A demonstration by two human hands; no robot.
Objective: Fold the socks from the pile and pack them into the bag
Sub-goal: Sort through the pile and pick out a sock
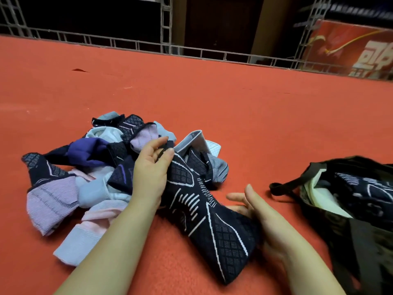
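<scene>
**As one sock is drawn from the pile, the bag waits at right**

While the near end of the dark sock [210,220] rests against the right hand [263,218], whose fingers lie straight and spread beneath it, the left hand [152,173] pinches its far end between thumb and fingers, probably to stretch it flat for folding. Both forearms run out of the bottom edge. The bag [331,209] lies open just right, near enough for packing; a patterned sock shows inside, the rest cut off by the edge. Beyond the left hand, the pile [85,167] lies tangled on the red floor [234,99], so the count cannot be told. A blurred railing [191,50] closes the far side.
</scene>
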